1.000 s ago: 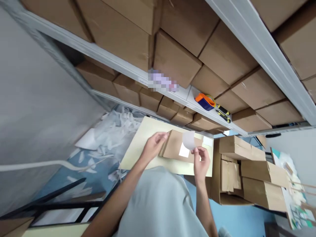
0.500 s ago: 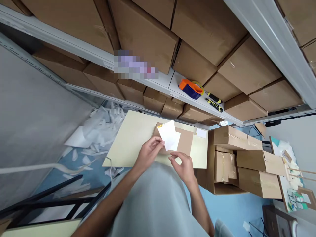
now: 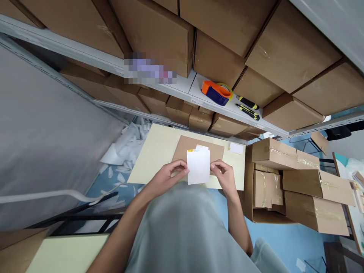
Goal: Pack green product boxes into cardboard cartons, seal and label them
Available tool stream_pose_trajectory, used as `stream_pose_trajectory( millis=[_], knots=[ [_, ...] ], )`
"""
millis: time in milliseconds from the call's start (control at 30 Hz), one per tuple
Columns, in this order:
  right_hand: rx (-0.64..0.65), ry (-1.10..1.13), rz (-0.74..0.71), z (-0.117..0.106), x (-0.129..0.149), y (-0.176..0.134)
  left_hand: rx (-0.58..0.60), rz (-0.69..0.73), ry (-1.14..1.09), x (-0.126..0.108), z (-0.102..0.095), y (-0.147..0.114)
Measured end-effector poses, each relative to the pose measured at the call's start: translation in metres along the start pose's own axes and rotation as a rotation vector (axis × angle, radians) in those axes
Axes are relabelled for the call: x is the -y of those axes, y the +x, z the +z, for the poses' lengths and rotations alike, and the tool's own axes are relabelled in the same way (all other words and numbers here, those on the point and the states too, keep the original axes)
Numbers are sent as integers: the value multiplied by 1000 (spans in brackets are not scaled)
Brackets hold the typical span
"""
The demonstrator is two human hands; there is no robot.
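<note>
A white rectangular label sheet (image 3: 198, 168), with a small yellow mark in its upper left corner, is held upright above a flat brown cardboard box (image 3: 182, 146). My left hand (image 3: 172, 174) pinches its left edge between thumb and fingers. At the opposite edge, my right hand (image 3: 223, 174) has thumb and fingertips closed on the sheet's side. Another white paper (image 3: 201, 147) peeks out behind the sheet, lying on the box; most of it is hidden. The box rests on a pale yellow table (image 3: 153, 151).
Small white papers (image 3: 236, 148) lie at the table's right corner. A shelf holds an orange and blue tape dispenser (image 3: 216, 93), two utility knives (image 3: 248, 107) and brown boxes (image 3: 218, 57). An open carton (image 3: 248, 189) with boxes stands right. Paper scraps (image 3: 125, 148) litter the floor left.
The label sheet has turned from tilted to straight and come nearer to me. My right hand, earlier apart from it, has moved up to its right edge. The view has shifted slightly.
</note>
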State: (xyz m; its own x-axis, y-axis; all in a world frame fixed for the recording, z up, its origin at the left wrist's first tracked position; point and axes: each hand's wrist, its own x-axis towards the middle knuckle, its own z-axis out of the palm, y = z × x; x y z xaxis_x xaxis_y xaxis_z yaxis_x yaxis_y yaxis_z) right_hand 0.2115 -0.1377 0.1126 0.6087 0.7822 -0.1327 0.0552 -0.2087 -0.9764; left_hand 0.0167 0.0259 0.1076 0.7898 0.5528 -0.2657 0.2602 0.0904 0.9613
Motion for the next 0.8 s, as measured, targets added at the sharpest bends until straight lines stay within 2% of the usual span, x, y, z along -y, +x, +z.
stream_pose_trajectory(
  millis=[167,300,433,533,633,733,800],
  knots=[
    [-3,-41,-8,-9,-3,-5,-30,-1,13,5,15,-1],
    [-69,-28,38,-14,-12,-5,-3,1,14,2,24,-4],
    [-17,-9,48,-19,-13,-5,35,7,12,1,31,-5],
    [-8,-55,-42,-14,-6,-14,-30,-14,20,11,37,-1],
    [54,-137,-209,3,3,-31,-89,-47,-20,22,44,4],
    [175,-223,-343,21,8,-45,-31,-61,-114,27,48,6],
    [201,-229,-343,25,7,-46,-2,-59,-142,26,48,6]
  ],
)
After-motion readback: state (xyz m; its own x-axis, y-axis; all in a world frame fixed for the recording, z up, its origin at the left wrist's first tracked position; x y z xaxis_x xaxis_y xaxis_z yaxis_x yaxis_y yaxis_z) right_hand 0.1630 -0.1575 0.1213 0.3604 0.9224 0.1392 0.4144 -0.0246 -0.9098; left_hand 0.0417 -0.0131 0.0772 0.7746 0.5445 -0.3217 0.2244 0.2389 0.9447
